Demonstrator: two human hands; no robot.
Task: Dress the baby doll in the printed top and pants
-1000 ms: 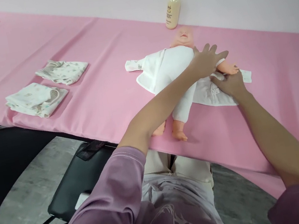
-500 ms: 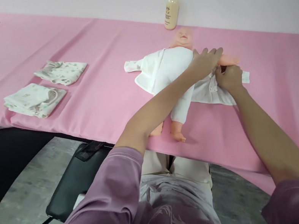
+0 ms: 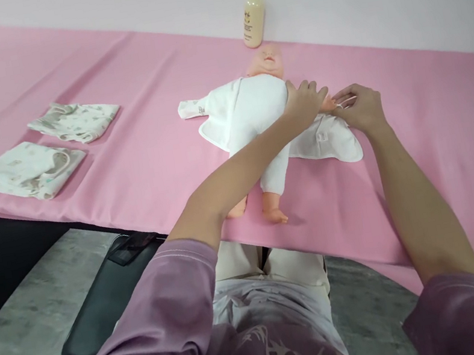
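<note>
A baby doll [image 3: 259, 113] in white lies on its back, its head towards the wall and its feet towards me. Spread beneath it is a white baby shirt [image 3: 325, 140], one sleeve reaching out to the left. My left hand [image 3: 307, 102] is closed around the doll's arm on the right side, hiding most of it. The doll's small hand [image 3: 328, 104] shows between my two hands. There, my right hand [image 3: 360, 108] pinches the shirt's right sleeve beside the doll's fingers; the sleeve is mostly hidden.
A cream pump bottle [image 3: 253, 15] stands behind the doll's head by the wall. Folded printed clothes [image 3: 31, 168] and another folded piece [image 3: 75, 121] lie left on the pink-covered table [image 3: 148, 168]. A black chair [image 3: 99, 306] is below the table's edge.
The doll's arm, stretched out to the right before, is now drawn down towards the sleeve. My right hand has shifted from the shirt's inner part out to the sleeve. The view has shifted slightly right.
</note>
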